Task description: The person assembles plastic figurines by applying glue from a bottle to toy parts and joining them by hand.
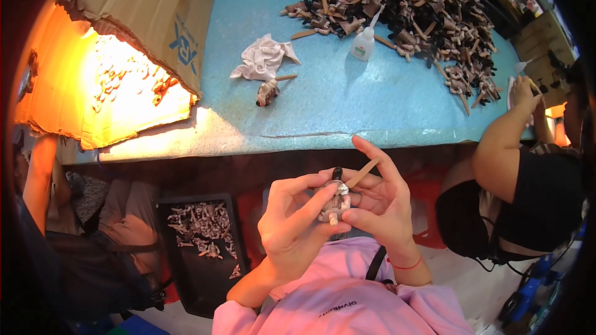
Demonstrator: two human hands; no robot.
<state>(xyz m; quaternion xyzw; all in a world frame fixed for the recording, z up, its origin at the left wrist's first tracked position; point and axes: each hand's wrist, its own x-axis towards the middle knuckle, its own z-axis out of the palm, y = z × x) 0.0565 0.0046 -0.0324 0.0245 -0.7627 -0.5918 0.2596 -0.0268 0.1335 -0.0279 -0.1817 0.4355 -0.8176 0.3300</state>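
Over my lap, in front of the table edge, my left hand point(297, 218) and my right hand point(386, 206) hold a small figurine point(334, 209) between them. The figurine is brownish, with pale and black parts. A flat wooden stick point(363, 173) slants up from it toward my right index finger, which points upward. My left fingers and thumb pinch the figurine's side, while my right thumb presses near its lower end. Fingers hide part of it. Another figurine point(267, 94) with a stick lies on the blue tabletop point(298, 108), beside a crumpled white cloth point(264, 59).
A white squeeze bottle point(362, 44) with a thin nozzle stands before a large figurine pile point(428, 15). At left is a brightly lit cardboard box point(139, 6). A black tray point(205, 285) of small parts sits low beside me. People flank me; one's arm point(504, 149) is at right.
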